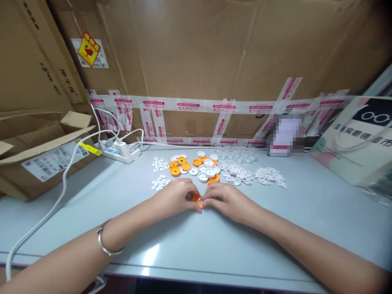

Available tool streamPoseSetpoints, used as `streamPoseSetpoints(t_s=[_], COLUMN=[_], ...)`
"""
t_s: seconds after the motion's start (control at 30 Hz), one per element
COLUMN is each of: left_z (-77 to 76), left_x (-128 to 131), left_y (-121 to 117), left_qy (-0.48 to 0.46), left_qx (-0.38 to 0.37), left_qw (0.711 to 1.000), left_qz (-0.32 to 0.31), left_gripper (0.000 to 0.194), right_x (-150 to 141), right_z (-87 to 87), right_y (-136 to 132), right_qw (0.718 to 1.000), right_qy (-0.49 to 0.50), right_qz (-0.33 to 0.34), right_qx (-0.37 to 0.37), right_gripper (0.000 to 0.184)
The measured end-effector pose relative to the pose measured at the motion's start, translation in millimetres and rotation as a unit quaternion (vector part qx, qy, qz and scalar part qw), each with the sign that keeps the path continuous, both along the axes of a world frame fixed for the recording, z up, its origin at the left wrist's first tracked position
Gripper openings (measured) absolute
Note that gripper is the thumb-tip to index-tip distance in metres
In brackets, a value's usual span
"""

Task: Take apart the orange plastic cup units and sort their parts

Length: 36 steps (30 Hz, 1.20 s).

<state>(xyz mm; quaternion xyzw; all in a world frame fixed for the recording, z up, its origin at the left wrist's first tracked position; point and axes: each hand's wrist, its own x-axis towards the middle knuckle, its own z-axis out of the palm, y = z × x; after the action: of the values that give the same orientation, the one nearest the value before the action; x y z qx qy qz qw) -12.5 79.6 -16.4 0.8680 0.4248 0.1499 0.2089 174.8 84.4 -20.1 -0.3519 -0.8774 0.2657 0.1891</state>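
Note:
My left hand [180, 194] is closed round the rim of a small round orange plastic cap [196, 197], tilted just above the table. From the other side my right hand [228, 199] reaches to the same cap, thumb and forefinger pinched at its opening. Something small and whitish shows at those fingertips, too small to name. Beyond my hands lie loose orange caps [175, 171] mixed with white round caps [202, 177]. Small white pegged discs [159, 164] lie left of them. White openwork rings [237, 174] and more thin white pieces [270, 176] are heaped to the right.
Clear plastic rings [235, 153] stand behind the heaps, before a large taped carton [183, 57]. At left are an open cardboard box [45, 151] and a power strip [128, 155] with a white cable [65, 179]. A blurred-out upright object [285, 134] and a paper bag [352, 151] stand at right.

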Motion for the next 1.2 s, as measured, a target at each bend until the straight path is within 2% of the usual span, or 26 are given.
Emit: streamPoseSetpoints(t_s=[0.23,0.4,0.5,0.57,0.7,0.87,0.97,1.07,1.13,1.2], left_z=[-2.5,-5.0,-5.5,-5.2,-2.0,6.2,9.1,11.6,16.2,23.9], left_x=[-1.8,-2.7,-2.5,-2.0,-2.0,-3.6,-1.4,0.8,-2.3,-11.7], left_y=[-0.7,1.4,2.1,1.9,0.8,-2.0,-4.5,-6.3,-5.8,-2.9], left_qy=[0.004,0.015,0.022,0.024,0.018,-0.053,-0.137,-0.197,-0.197,-0.156], left_qx=[0.007,0.032,0.044,0.045,0.042,0.062,0.068,0.053,0.049,0.056], left_qw=[1.0,0.999,0.999,0.999,0.999,0.997,0.988,0.978,0.977,0.984], left_qz=[0.008,0.002,0.005,0.01,0.011,-0.001,0.011,0.051,0.07,0.073], left_gripper=[0.03,0.025,0.026,0.025,0.025,0.029,0.016,0.013,0.013,0.013], right_x=[-11.6,-21.1,-22.9,-22.0,-15.5,-5.6,-5.9,-9.2,-10.6,-10.1], right_z=[7.3,5.4,2.0,0.8,2.0,9.3,13.2,13.3,11.7,10.1], right_y=[-0.1,-5.4,-7.8,-7.5,-3.6,0.2,-0.4,-1.8,-2.0,-1.7], right_qw=[0.993,0.967,0.958,0.962,0.981,0.994,0.976,0.944,0.925,0.919], right_qy=[-0.1,-0.199,-0.212,-0.2,-0.13,0.045,0.159,0.247,0.281,0.287], right_qz=[-0.038,-0.042,-0.041,-0.046,-0.065,-0.098,-0.121,-0.119,-0.121,-0.133], right_qx=[0.049,0.15,0.187,0.182,0.127,0.016,-0.082,-0.183,-0.226,-0.235], right_gripper=[0.01,0.013,0.014,0.014,0.009,0.014,0.014,0.017,0.021,0.025])
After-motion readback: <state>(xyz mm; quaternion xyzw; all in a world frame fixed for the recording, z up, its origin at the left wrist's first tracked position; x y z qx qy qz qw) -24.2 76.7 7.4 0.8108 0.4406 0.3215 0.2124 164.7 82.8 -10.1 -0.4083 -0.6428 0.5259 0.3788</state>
